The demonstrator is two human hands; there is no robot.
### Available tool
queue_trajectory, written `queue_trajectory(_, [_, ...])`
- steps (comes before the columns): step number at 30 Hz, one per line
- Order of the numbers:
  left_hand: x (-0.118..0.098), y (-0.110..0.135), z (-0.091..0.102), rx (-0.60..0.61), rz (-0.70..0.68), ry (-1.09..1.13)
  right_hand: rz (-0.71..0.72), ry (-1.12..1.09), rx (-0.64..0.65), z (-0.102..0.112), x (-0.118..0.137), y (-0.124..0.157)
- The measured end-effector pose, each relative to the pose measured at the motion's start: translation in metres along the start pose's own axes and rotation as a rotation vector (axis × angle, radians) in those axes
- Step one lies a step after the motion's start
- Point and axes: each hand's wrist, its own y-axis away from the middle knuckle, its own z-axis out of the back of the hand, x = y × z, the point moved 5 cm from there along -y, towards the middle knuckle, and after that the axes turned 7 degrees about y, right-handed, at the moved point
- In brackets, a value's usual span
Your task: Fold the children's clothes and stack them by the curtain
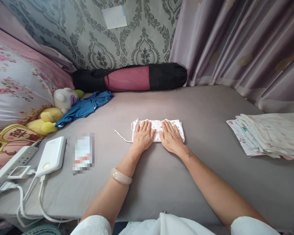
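Note:
A small white cloth with a fine print lies folded into a flat rectangle on the grey bed sheet. One thin white cord trails from its left side onto the sheet. My left hand rests flat on the left part of the cloth, fingers stretched forward. On the right part, my right hand presses flat in the same way. A strip of the cloth shows between the two hands; what lies beneath the palms is hidden.
To the right lies a stack of folded cloths. A black and pink rolled bag runs along the wall. On the left are a blue garment, plush toys, a white power bank, a power strip with cables, and a blurred packet.

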Motion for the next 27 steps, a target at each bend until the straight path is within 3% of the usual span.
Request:
queue_trajectory(6, [0.0,0.003,0.005,-0.059,-0.022,-0.074,-0.02,0.041,-0.063,0.003,-0.002,0.001])
queue_trajectory(10, [0.006,0.006,0.01,-0.085,0.035,-0.131,-0.058,0.119,-0.13,0.007,-0.008,0.005])
queue_trajectory(18, [0.018,0.005,0.001,0.034,0.101,-0.149,-0.1,0.144,0.041,0.002,-0.012,0.005])
queue_trajectory(27, [0.015,0.008,0.01,-0.022,0.095,-0.134,-0.09,0.131,0.008,0.008,-0.016,0.006])
